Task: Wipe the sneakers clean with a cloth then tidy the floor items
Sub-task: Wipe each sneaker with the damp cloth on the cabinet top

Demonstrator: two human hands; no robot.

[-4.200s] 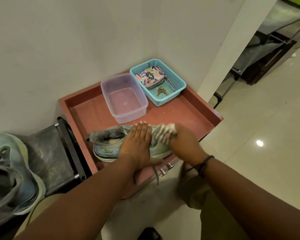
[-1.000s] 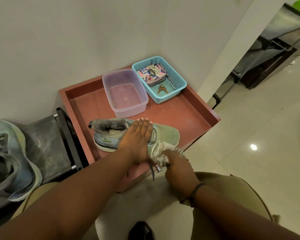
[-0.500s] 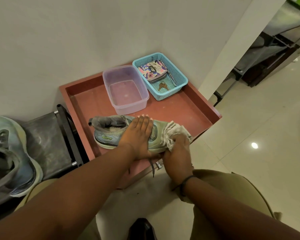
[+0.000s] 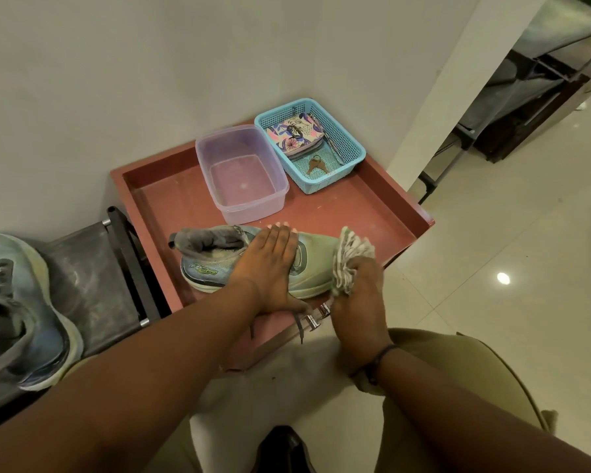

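The wiping is underway and, by my reckoning, nowhere near finished. One sneaker [image 4: 253, 259] lies on the red tray [image 4: 382, 213], near its front edge, toe pointing right. The left hand [image 4: 270, 268] lies flat across the middle of it, fingers straight and together, pinning it down. The right hand [image 4: 359, 295] is bunched round a striped cloth [image 4: 350, 256], fingers curled into it, and presses the wad against the toe end. So the toe is what is being cleaned just now; the sneaker looks pale green and fairly clean there, though I cannot tell how much of the heel or the far side has been done.

The second sneaker [image 4: 17, 312] sits well apart on a dark rack [image 4: 93, 285] to the left, untouched by either hand, and I would guess it is yet to be wiped.

The tidying part looks not yet begun. At the back of the tray stand a clear tub [image 4: 243, 172] with nothing visible in it and, just beside it, a blue basket [image 4: 342, 148] holding a patterned pouch [image 4: 296, 133] and keys [image 4: 316, 165]. A lace [image 4: 298, 324] dangles over the tray's front edge. What counts as the floor items I cannot say from here; only bare tile shows to the right.
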